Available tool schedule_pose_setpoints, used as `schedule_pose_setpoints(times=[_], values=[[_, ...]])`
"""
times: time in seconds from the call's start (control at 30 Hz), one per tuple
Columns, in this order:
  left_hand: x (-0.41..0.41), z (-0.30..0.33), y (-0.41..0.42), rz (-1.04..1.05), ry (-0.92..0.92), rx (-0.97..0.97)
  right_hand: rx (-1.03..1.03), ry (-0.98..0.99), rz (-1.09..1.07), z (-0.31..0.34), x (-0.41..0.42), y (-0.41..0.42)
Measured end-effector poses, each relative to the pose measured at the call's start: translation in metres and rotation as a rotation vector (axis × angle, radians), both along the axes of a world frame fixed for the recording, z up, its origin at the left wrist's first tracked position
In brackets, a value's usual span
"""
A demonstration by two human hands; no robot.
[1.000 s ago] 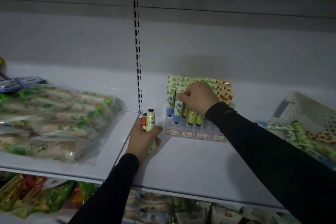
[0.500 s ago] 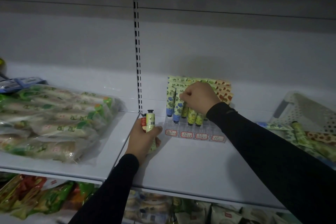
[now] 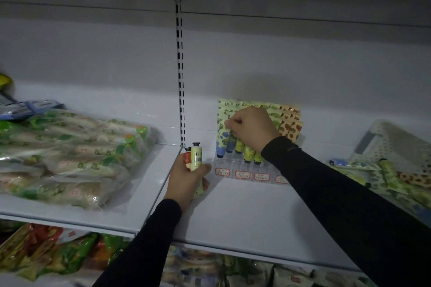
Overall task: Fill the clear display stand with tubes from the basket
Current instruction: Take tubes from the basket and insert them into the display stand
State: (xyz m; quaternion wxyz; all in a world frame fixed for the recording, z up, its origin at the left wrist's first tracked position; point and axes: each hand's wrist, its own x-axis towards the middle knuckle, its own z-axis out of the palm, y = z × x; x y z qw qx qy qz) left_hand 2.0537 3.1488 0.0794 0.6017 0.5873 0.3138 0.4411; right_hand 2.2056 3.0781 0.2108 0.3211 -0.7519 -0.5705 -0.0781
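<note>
Seating a tube in the clear display stand on the white shelf — right hand reaching over the stand's left half, fingers curled and pinching the flat crimped top of a green-patterned tube, cap end pointing down toward a slot. Left hand waiting just left of the stand, fingers wrapped round two spare tubes, caps up — one yellow-green with a black cap, one red-labelled behind it. Stand already holding several rows of tubes, green-patterned to the left, orange-red ones at the far right; front row showing blue and green caps above the red price labels. Basket sitting well to the right on the same shelf, tilted, with more tubes lying loose in and in front of it. Exact slot under the knuckles hidden, so not telling whether the cap is bottomed out. Doing this step well, likely: keeping the tube vertical, guiding the cap straight down, pressing lightly on the crimp, avoiding knocking neighbours, keeping the pinch until seated. Bagged snacks lying on the shelf to the left, not involved.
</note>
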Motion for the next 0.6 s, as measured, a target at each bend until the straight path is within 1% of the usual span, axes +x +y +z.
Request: schedule_pose_setpoints(times=[0.37, 0.6], values=[[-0.0008, 0.0003, -0.0006, -0.004, 0.0, -0.009, -0.034, -0.086, -0.024, -0.0029, -0.0078, 0.0053], [0.0, 0.0015, -0.0019, -0.007, 0.008, -0.005, -0.044, -0.033, -0.02, -0.0032, -0.0054, 0.0047]])
